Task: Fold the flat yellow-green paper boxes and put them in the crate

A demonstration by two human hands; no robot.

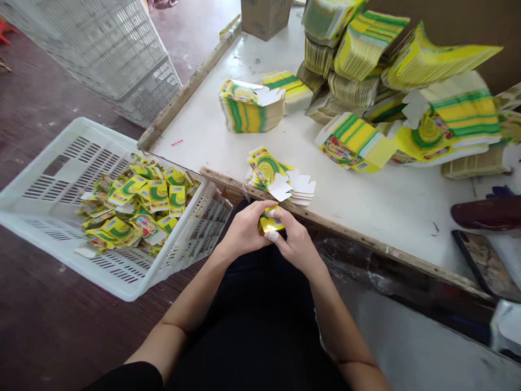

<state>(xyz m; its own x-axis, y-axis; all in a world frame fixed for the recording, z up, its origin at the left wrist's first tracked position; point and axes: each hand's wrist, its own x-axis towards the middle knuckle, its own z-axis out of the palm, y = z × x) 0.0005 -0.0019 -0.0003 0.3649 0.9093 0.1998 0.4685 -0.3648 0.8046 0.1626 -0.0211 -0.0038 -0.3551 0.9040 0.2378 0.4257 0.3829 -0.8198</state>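
Between my two hands, just off the table's near edge, is a small yellow carton [269, 224], partly covered by fingers. My left hand [246, 228] wraps around its left side. On the right side, my right hand [293, 239] grips it with thumb and fingers; white tape covers the thumb tip and a fingertip. Right beyond the hands, a small fanned pile of flat yellow-green cartons [266, 168] with white flaps lies at the table edge. To the left, a white plastic crate [81, 228] holds many small folded cartons [157, 195].
Stacks of flat cartons [252, 111] stand on the white table [195, 130], with taller piles [366, 49] at the back right. A cardboard box [266, 19] sits at the far edge. A phone [486, 263] and a dark red case [486, 213] lie right. Stacked crates [109, 49] stand left.
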